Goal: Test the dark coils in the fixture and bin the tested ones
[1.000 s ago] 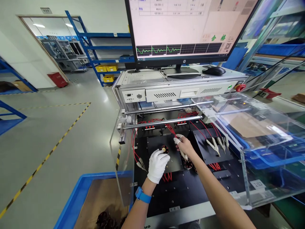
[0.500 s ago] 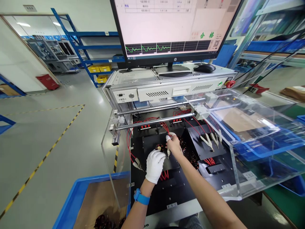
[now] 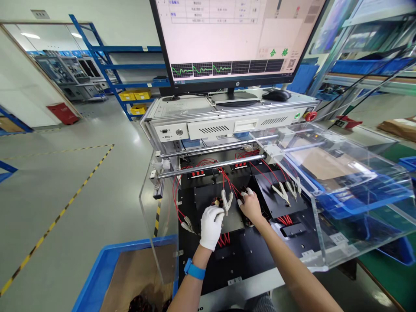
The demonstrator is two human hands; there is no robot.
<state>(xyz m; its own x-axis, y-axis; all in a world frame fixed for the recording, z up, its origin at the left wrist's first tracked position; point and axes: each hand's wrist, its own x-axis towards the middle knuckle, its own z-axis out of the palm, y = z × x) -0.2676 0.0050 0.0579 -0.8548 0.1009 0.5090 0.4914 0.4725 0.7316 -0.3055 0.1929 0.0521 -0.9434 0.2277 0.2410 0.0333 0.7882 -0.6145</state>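
Note:
My left hand [image 3: 211, 227], in a white glove, has its fingers curled at the lower edge of a small copper-wound coil [image 3: 216, 201] with a pale centre, on a black plate [image 3: 203, 195]. Two white-sleeved alligator clips [image 3: 226, 201] on red leads rest beside that coil, close to the gloved fingertips. My right hand [image 3: 251, 207], with white covers on some fingertips, reaches into the dark gap right of the plate, where more copper-wound coils lie. Its fingers are bent inward, and what they hold is mostly hidden.
More clips [image 3: 282, 193] lie on the right black plate [image 3: 268, 201], and others [image 3: 187, 225] hang at the left. Metal rods [image 3: 211, 166] cross above the work area. A clear cover [image 3: 328, 234] stands to the right. A blue bin [image 3: 97, 264] sits lower left, below a monitor [image 3: 208, 39].
My right hand has let go of the alligator clips and moved right to the coils in the gap. The clips now lie beside the coil. My left hand stays nearly still.

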